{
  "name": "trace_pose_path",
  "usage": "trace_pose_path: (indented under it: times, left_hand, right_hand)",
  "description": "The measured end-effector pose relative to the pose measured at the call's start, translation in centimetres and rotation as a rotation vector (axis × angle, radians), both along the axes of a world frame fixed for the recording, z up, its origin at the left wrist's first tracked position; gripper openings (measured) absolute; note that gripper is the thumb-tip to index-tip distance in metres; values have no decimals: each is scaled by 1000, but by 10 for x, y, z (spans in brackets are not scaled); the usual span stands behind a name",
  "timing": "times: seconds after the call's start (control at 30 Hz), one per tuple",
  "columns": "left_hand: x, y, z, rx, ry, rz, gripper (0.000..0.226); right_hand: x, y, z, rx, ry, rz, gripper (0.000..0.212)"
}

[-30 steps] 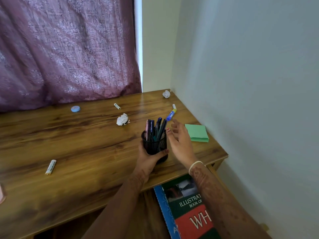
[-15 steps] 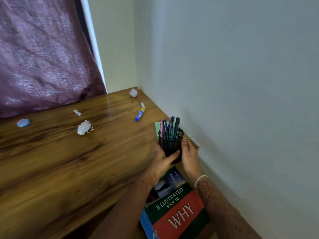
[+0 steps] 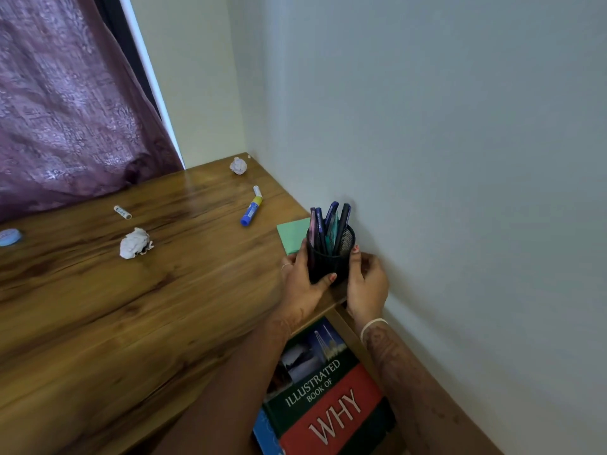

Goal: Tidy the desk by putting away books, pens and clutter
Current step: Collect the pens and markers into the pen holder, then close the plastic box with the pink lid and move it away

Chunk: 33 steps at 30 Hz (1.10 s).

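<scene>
- Head view: pen holder, black mesh, stands upright at the near right corner of the desk, close to the wall. Several pens lean out of its top. It partly covers a green note pad.
- Its base is hidden behind the hands, so I cannot tell whether it sits on the wood or hangs just above it.
- Risk: the corner edge is just beside the holder. Let go too close to the edge, it would likely tip and spill pens onto the book lying below the desk.
- Risk: the leaning pens make it top-heavy, and a nudge against the wall could rock it.
- Left hand: fingers curled round the holder's left side, thumb across the front, a firm grip.
- Right hand: fingers curved against the right side and touching the mesh, a looser, steadying hold.
- Not yet tidied: blue marker, two paper balls, both well apart from the holder.
</scene>
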<state>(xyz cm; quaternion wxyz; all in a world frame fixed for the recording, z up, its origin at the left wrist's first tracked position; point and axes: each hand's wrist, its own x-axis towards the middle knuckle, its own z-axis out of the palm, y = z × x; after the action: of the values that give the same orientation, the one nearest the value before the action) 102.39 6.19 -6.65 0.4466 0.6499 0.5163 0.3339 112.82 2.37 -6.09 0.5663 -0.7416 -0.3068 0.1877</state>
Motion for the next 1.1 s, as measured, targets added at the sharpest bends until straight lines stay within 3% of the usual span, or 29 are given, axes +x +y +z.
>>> trace_pose_path:
  times: [0.2,0.37,0.8,1.1]
  left_hand:
    - [10,-2,1,-9,-14,66,78]
    - [15,-12,2,-87,-127,18,65]
    - [-8,-21,15,-139,-148,-47,52]
    - [-82,-34,38,-127,-160,233,35]
  right_hand:
    - [-1,2,-2,11,70,-79,24]
    - [-1,-2,-7,17,81,-105,19]
    - [-15,-17,-6,21,46,-117,13]
    - [-88,-26,6,62,-2,170,7]
